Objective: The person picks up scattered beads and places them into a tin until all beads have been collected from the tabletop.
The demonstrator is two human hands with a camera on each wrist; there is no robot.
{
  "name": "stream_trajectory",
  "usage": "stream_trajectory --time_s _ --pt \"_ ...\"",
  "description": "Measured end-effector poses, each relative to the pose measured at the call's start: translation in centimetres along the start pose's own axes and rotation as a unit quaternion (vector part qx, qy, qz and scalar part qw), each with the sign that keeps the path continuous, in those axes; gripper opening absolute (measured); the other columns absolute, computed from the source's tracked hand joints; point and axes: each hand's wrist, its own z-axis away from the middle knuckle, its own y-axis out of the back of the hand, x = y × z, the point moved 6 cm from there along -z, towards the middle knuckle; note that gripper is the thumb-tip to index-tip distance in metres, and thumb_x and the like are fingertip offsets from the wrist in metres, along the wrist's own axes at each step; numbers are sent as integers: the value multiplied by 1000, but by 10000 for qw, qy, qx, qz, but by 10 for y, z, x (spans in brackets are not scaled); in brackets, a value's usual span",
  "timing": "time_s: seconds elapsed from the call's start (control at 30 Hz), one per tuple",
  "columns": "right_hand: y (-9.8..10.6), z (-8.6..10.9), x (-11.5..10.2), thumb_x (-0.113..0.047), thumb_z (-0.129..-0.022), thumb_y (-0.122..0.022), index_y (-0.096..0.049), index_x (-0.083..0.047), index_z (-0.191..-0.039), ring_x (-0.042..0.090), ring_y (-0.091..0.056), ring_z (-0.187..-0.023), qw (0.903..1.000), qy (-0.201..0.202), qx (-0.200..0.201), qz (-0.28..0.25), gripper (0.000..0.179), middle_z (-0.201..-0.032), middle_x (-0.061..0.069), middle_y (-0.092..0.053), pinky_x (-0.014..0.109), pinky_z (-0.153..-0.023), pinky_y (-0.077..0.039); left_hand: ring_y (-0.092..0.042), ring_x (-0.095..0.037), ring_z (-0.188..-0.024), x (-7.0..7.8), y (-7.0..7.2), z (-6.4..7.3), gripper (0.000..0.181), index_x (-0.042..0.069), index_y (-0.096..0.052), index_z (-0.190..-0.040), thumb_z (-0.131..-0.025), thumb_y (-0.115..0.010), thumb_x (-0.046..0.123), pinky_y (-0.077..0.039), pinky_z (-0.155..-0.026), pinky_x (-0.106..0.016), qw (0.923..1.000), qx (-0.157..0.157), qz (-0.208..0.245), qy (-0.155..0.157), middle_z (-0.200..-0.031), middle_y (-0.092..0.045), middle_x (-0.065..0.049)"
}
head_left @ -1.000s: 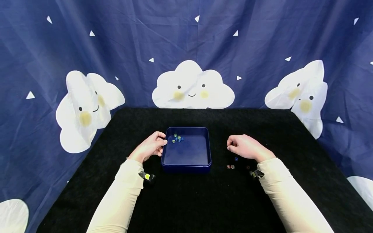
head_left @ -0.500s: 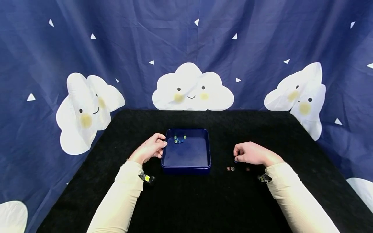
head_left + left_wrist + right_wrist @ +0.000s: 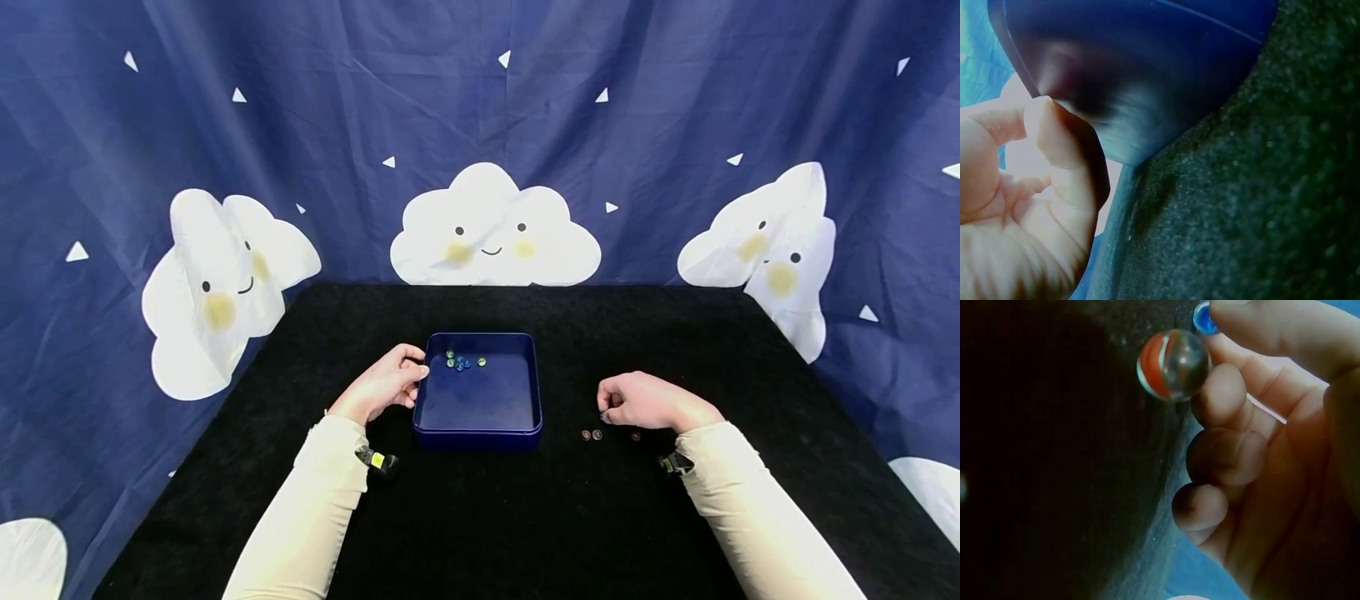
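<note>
My left hand [image 3: 381, 385] grips the left wall of a square blue tin [image 3: 477, 433], thumb over the rim; the left wrist view has the thumb and fingers at the edge of the tin [image 3: 1179, 69]. Inside, near its back left, lie several blue and yellow-green marbles, one yellow-green marble [image 3: 482, 362] a little apart. On the right, my right hand [image 3: 651, 402] is low over the cloth and pinches a blue marble [image 3: 1205, 319], partly hidden by the thumb. An orange-and-clear marble [image 3: 1172, 365] lies by its curled fingers.
Two marbles [image 3: 592, 435] sit side by side in front of my right hand, and a reddish marble [image 3: 636, 436] lies nearer its wrist. Black cloth [image 3: 480, 517] covers the table. A blue curtain [image 3: 480, 100] with clouds hangs behind.
My right hand has come nearer and slightly right, down to the blue marble, which it now pinches. Marbles in the tin have rolled, one yellow-green one rightward. The left hand stays put.
</note>
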Motion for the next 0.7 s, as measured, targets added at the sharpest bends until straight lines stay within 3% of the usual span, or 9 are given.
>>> stream_trajectory --time_s 0.23,0.4,0.7 --pt "2 -2 -3 -11 -85 -71 -59 -21 -82 10 -57 -51 9995 75 222 208 16 -63 -10 -51 30 -60 -50 -53 -15 -61 -1 0 0 47 0 -37 -138 -99 -60 13 -52 -55 -27 10000 14 -13 12 -104 -52 -15" --pt "7 -5 -10 -14 -85 -71 -61 -20 -85 7 -53 -58 9972 194 558 467 11 -65 -12 -51 29 -63 -47 -53 -15 -59 -4 1 0 47 -1 -37 -138 -99 -60 13 -51 -54 -27 10000 23 17 43 -102 -52 -14" --pt "19 -12 -28 -17 -87 -70 -64 -22 -88 6 -49 -55 9914 437 1096 569 8 -64 -13 -50 30 -57 -43 -53 -14 -60 -2 0 0 46 0 -37 -138 -100 -59 12 -52 -54 -27 10000 17 56 34 -104 -53 -15"
